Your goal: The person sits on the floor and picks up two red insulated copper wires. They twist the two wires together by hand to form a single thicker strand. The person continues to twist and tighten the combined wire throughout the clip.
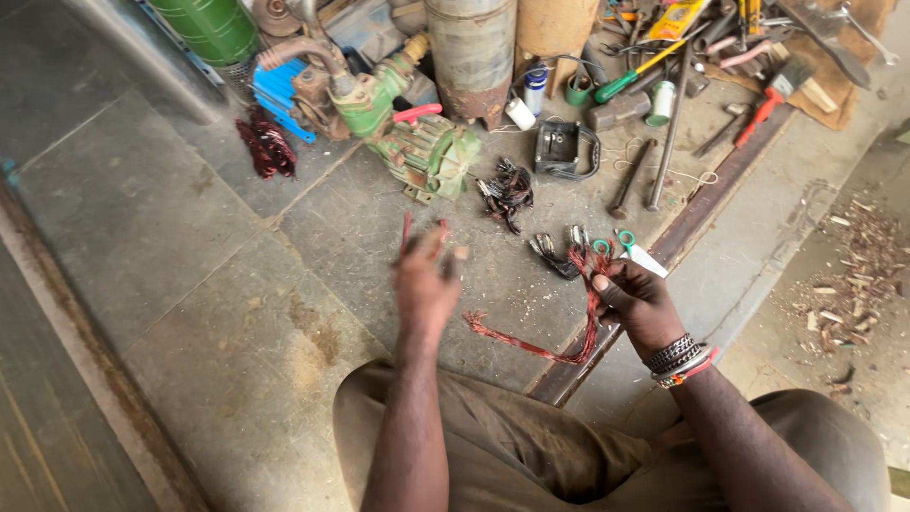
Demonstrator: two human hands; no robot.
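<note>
1. Two hands over a dusty concrete floor [190, 218]: right hand [637, 299] closed around a bundle of reddish copper wire [559, 337], thin strands curving down and left (frayed at the far end).
2. Left hand [427, 280] blurred, fingers loosely spread, one or two short red strands at the fingertips; actual grip impossible to tell.
3. Just beyond the bundle: green-handled scissors [621, 245] and a dark wire clump [507, 190].
4. Further back: a green ribbed motor [431, 152], a rusty cylinder [471, 52], scattered hand tools [720, 57].
</note>
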